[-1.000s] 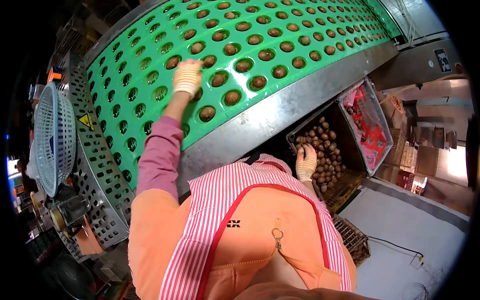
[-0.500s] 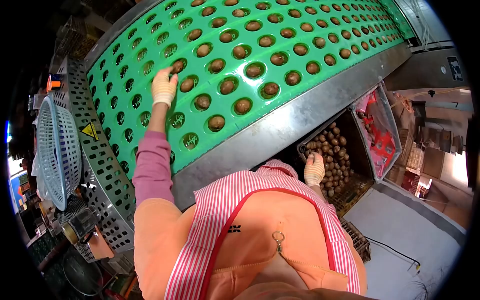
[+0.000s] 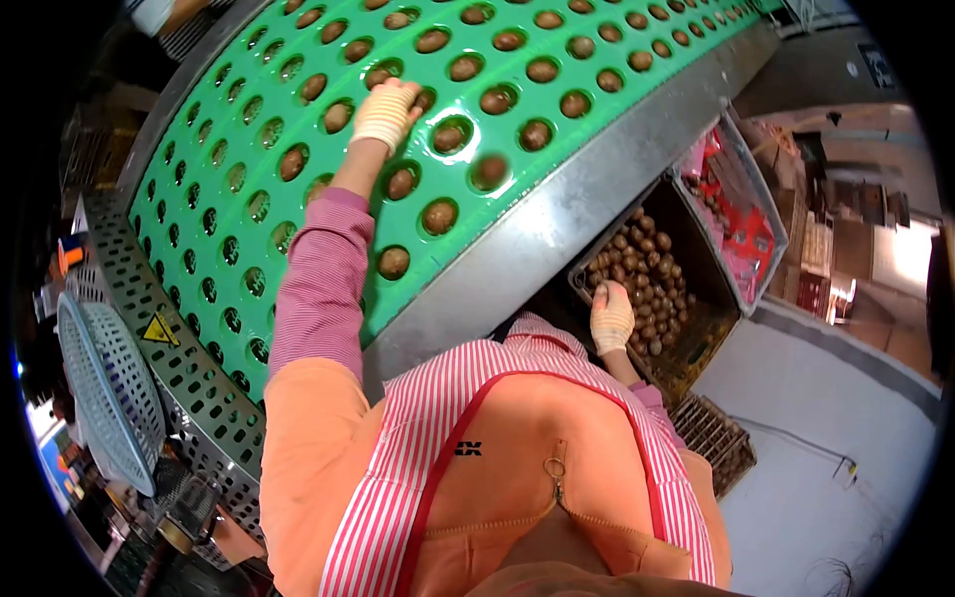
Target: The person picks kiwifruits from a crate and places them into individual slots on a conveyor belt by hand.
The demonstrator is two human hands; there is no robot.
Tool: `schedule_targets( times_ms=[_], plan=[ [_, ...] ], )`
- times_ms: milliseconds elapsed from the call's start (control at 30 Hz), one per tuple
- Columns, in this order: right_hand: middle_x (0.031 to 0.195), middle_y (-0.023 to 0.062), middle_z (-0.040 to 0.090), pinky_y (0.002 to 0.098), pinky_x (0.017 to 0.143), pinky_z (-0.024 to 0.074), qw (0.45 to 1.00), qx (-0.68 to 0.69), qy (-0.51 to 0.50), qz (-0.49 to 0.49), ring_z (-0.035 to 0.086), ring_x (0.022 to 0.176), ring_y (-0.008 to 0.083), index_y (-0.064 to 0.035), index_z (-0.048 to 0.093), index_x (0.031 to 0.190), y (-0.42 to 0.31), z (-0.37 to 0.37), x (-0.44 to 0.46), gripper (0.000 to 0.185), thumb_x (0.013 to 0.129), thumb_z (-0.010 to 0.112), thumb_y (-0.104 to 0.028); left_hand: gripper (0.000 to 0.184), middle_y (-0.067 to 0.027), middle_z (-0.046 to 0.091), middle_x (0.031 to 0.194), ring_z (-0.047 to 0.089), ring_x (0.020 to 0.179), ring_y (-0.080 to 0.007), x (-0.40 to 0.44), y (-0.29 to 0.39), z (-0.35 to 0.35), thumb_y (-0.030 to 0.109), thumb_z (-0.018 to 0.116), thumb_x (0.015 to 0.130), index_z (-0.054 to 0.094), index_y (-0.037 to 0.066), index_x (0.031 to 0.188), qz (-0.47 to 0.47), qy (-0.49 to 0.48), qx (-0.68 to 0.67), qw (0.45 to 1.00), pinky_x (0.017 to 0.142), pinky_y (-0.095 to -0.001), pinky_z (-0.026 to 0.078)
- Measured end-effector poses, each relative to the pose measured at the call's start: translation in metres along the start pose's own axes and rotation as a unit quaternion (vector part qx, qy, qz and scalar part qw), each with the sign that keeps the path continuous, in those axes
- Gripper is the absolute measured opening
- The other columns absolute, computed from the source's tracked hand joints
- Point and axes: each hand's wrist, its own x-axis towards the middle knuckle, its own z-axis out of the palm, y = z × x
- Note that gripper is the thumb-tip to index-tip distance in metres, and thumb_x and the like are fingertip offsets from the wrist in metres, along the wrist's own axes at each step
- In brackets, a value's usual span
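A green sheet with rows of round pockets [image 3: 463,104] holds many brown round fruits, one per pocket, such as the fruit [image 3: 439,216] near the metal edge. Over the sheet reaches my left hand [image 3: 389,114], in a striped cream glove with bare fingertips; its fingers bend down beside fruits in two pockets, and what they hold, if anything, is hidden. At the near edge of a crate [image 3: 701,343] full of loose brown fruits [image 3: 647,274] is my right hand [image 3: 612,316], gloved alike, fingers curled together; its grip is hidden.
A wide metal rail [image 3: 557,189] borders the green sheet. Beyond the crate sits a bin with red plastic [image 3: 746,239]. At the left are a perforated metal panel [image 3: 189,373] and a pale blue basket [image 3: 109,388]. Part of another person's arm [image 3: 181,14] shows at the top left.
My left hand has moved right and up over the sheet, away from the fruit it was touching. The view has shifted. My right hand stays by the crate's near edge.
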Motion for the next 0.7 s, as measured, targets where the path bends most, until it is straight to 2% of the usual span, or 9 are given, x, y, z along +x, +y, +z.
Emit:
schedule_targets(
  times_ms=[33, 133, 167, 267, 333, 467, 567, 600, 700],
  plan=[
    [0.107, 0.019, 0.064, 0.0473, 0.084, 0.0488, 1.0, -0.004, -0.004, 0.011, 0.06, 0.098, 0.0398, -0.0063, 0.064, 0.104, -0.003, -0.002, 0.0, 0.025, 0.091, 0.052, -0.024, 0.03, -0.0166, 0.061, 0.114, 0.06, 0.102, -0.0361, -0.002, 0.003, -0.003, 0.032, 0.062, 0.09, 0.059, 0.012, 0.112, -0.018, 0.013, 0.002, 1.0, 0.084, -0.0452, 0.051],
    [0.106, 0.0178, 0.065, 0.0478, 0.083, 0.0488, 1.0, -0.012, 0.01, -0.01, 0.06, 0.098, 0.0394, -0.0073, 0.064, 0.102, 0.0, -0.001, -0.002, 0.024, 0.091, 0.053, -0.025, 0.043, -0.0174, 0.06, 0.119, 0.061, 0.103, -0.0366, -0.008, 0.006, -0.006, 0.041, 0.059, 0.091, 0.057, 0.011, 0.12, -0.061, 0.013, -0.055, 0.996, 0.084, -0.0451, 0.051],
    [0.105, 0.0174, 0.065, 0.0485, 0.082, 0.0486, 1.0, -0.006, 0.007, -0.006, 0.06, 0.096, 0.0396, -0.0078, 0.064, 0.102, 0.001, 0.0, -0.001, 0.024, 0.091, 0.053, -0.025, 0.043, -0.0173, 0.062, 0.119, 0.062, 0.101, -0.0369, -0.015, -0.001, 0.004, 0.037, 0.062, 0.09, 0.057, 0.01, 0.123, -0.03, 0.117, -0.073, 0.99, 0.085, -0.0434, 0.051],
    [0.106, 0.0167, 0.065, 0.0478, 0.083, 0.0487, 1.0, -0.007, 0.019, -0.019, 0.06, 0.096, 0.0389, -0.0081, 0.064, 0.103, 0.005, 0.003, -0.002, 0.024, 0.091, 0.054, -0.026, 0.041, -0.0165, 0.068, 0.107, 0.065, 0.099, -0.0293, -0.073, 0.01, -0.029, 0.031, 0.065, 0.089, 0.062, 0.005, 0.12, -0.066, 0.08, -0.225, 0.969, 0.087, -0.037, 0.051],
    [0.106, 0.016, 0.065, 0.0466, 0.084, 0.0487, 1.0, 0.006, 0.017, -0.021, 0.061, 0.097, 0.0378, -0.0084, 0.065, 0.103, 0.005, 0.004, -0.002, 0.024, 0.091, 0.053, -0.026, 0.03, -0.0164, 0.068, 0.105, 0.065, 0.094, -0.0324, -0.122, 0.014, -0.033, 0.022, 0.065, 0.088, 0.064, 0.006, 0.113, -0.069, 0.056, -0.296, 0.951, 0.086, -0.0367, 0.051],
    [0.106, 0.0148, 0.065, 0.0462, 0.084, 0.0482, 0.999, 0.034, 0.006, -0.021, 0.061, 0.097, 0.0363, -0.0086, 0.066, 0.101, -0.002, -0.008, -0.003, 0.025, 0.093, 0.052, -0.027, 0.026, -0.0156, 0.069, 0.103, 0.065, 0.094, -0.031, -0.206, 0.022, -0.028, 0.013, 0.064, 0.087, 0.065, 0.006, 0.112, -0.119, -0.057, -0.271, 0.953, 0.087, -0.0364, 0.051],
    [0.105, 0.0146, 0.066, 0.0472, 0.082, 0.0482, 0.999, 0.039, -0.009, -0.021, 0.061, 0.095, 0.0365, -0.0089, 0.066, 0.1, -0.002, -0.011, -0.003, 0.025, 0.093, 0.052, -0.028, 0.032, -0.0163, 0.068, 0.105, 0.064, 0.1, -0.0328, -0.245, 0.024, -0.004, 0.007, 0.067, 0.083, 0.064, 0.007, 0.115, -0.095, -0.058, -0.232, 0.966, 0.09, -0.0392, 0.051],
    [0.104, 0.0147, 0.066, 0.0472, 0.082, 0.0483, 0.999, 0.043, -0.007, -0.024, 0.061, 0.094, 0.0366, -0.009, 0.066, 0.1, -0.001, -0.011, -0.003, 0.025, 0.093, 0.052, -0.028, 0.034, -0.0173, 0.067, 0.106, 0.063, 0.1, -0.034, -0.254, 0.03, 0.002, 0.009, 0.068, 0.083, 0.063, 0.007, 0.117, -0.081, -0.007, -0.229, 0.97, 0.089, -0.0398, 0.051],
    [0.103, 0.0149, 0.066, 0.0472, 0.082, 0.0486, 0.997, 0.06, 0.003, -0.038, 0.062, 0.093, 0.037, -0.0094, 0.066, 0.1, 0.002, -0.009, -0.004, 0.025, 0.093, 0.051, -0.029, 0.031, -0.0185, 0.068, 0.103, 0.064, 0.095, -0.0362, -0.252, 0.051, -0.004, 0.024, 0.066, 0.087, 0.062, 0.009, 0.114, -0.2, -0.058, -0.131, 0.969, 0.084, -0.0427, 0.051]
  ],
)
